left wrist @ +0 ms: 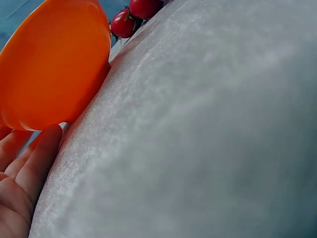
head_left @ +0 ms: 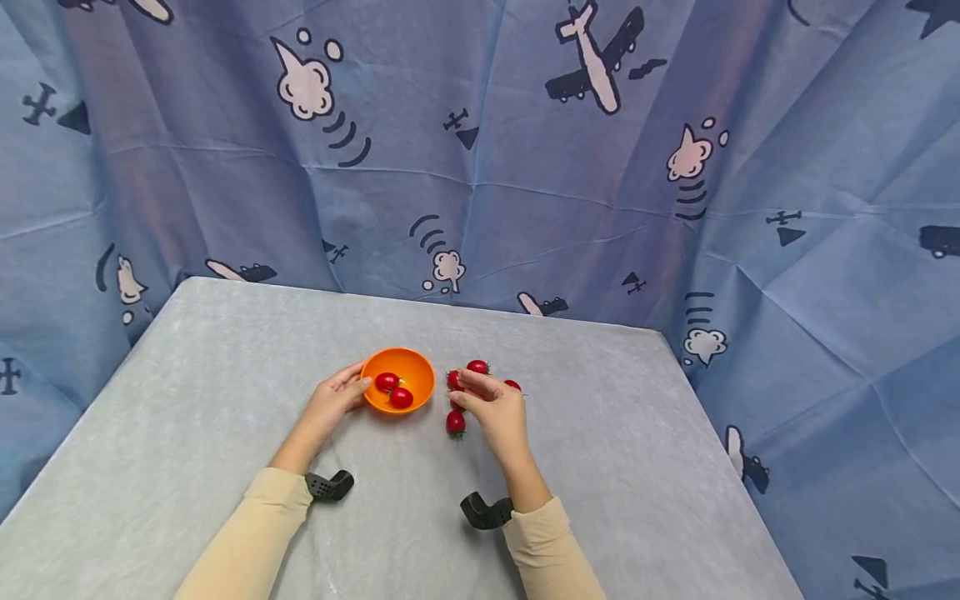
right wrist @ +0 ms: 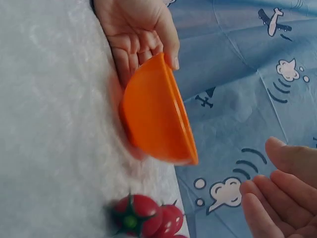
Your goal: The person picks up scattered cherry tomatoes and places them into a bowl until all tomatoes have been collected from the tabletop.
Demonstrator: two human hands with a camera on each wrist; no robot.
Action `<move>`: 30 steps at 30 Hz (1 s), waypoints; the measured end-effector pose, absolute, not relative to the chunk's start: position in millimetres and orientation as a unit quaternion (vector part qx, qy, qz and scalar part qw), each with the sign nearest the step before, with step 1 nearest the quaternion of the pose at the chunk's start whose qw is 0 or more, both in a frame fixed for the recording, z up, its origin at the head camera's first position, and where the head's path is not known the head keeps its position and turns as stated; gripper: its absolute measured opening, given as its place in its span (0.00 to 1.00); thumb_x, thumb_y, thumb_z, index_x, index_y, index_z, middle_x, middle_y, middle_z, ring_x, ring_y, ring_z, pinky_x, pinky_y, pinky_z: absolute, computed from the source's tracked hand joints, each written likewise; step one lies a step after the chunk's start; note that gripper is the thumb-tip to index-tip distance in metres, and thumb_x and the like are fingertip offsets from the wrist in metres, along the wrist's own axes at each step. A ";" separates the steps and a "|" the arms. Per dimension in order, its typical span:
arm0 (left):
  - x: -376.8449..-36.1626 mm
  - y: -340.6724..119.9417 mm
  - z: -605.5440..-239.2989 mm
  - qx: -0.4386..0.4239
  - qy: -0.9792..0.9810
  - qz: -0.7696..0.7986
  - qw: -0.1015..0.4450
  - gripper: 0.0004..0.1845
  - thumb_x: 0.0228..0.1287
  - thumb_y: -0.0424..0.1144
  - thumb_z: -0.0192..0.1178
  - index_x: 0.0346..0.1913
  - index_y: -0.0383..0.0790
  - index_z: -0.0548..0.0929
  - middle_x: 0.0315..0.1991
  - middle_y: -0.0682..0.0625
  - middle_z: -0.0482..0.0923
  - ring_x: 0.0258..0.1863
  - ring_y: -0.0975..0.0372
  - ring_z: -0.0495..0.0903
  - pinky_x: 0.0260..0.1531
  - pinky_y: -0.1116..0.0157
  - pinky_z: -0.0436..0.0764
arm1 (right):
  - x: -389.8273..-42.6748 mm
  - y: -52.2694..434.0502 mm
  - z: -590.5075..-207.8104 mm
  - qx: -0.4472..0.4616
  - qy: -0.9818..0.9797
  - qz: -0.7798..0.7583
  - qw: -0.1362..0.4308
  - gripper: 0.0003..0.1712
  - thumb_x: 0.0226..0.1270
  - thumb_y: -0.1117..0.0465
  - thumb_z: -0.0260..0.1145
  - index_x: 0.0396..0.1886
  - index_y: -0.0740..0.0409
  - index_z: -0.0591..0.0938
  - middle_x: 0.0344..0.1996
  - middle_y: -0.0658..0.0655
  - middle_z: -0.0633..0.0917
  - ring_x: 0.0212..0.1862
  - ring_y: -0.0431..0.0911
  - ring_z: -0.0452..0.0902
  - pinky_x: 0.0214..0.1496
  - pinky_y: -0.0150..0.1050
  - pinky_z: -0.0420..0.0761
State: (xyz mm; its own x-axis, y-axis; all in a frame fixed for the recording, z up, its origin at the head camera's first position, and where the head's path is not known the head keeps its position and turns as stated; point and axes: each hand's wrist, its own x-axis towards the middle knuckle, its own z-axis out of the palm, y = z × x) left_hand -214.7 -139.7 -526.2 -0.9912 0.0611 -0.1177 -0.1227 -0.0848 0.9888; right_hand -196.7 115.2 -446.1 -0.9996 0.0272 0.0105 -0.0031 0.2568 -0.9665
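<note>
The left hand (head_left: 330, 406) grips an orange bowl (head_left: 411, 371) at the side nearest its palm, the thumb over the rim and the fingers against the outer wall. The bowl sits between the two hands, mouth upward, on the pale grey worktop (head_left: 405, 533). Inside it, just beyond the left thumb, lie two red tomatoes (head_left: 401, 398) side by side.

The right hand (head_left: 501, 415) hovers over more tomatoes (head_left: 455, 423) with green stalk ends, to the right of the bowl. Its fingers are slightly bent, with a clear gap between thumb and fingertips in the right wrist view, and it has hold of nothing. One loose tomato lies nearer the person than the right fingertips, others lie beyond and beside them; the hand partly covers the group, so the full count cannot be told.

Each wrist carries a black device (head_left: 330, 486) below a cream sleeve (head_left: 240, 537). Beyond both hands, a blue curtain (head_left: 420, 92) printed with planes and clouds hangs behind the worktop.
</note>
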 end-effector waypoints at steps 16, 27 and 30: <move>-213.0 -142.3 -524.8 -0.041 0.674 0.734 0.070 0.30 0.74 0.39 0.54 0.74 0.32 0.63 0.73 0.36 0.65 0.43 0.82 0.78 0.45 0.79 0.80 | -186.4 126.2 -464.1 -0.039 -0.802 0.596 -0.002 0.21 0.58 0.65 0.75 0.52 0.63 0.86 0.52 0.61 0.87 0.54 0.55 0.84 0.56 0.42 0.84; -214.2 -141.2 -523.5 -0.037 0.676 0.732 0.072 0.31 0.74 0.40 0.54 0.75 0.32 0.61 0.72 0.34 0.65 0.40 0.81 0.80 0.46 0.79 0.79 | -180.5 128.3 -474.4 -0.059 -0.804 0.591 -0.014 0.22 0.58 0.62 0.75 0.53 0.62 0.86 0.50 0.63 0.88 0.54 0.53 0.84 0.55 0.42 0.84; -214.8 -140.8 -523.8 -0.036 0.675 0.733 0.073 0.31 0.74 0.39 0.54 0.75 0.32 0.62 0.72 0.34 0.65 0.40 0.81 0.80 0.46 0.79 0.79 | -178.6 128.1 -478.8 -0.068 -0.807 0.587 -0.020 0.23 0.57 0.61 0.75 0.54 0.61 0.86 0.51 0.61 0.88 0.54 0.53 0.84 0.56 0.44 0.84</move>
State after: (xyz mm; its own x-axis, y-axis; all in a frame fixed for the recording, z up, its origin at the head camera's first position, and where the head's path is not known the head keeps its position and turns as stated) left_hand -214.8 -140.8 -523.8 -0.9869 0.0582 -0.1505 -0.1548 -0.0772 0.9849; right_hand -178.6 128.1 -478.8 -0.9901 0.0851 -0.1120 0.1328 0.3025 -0.9439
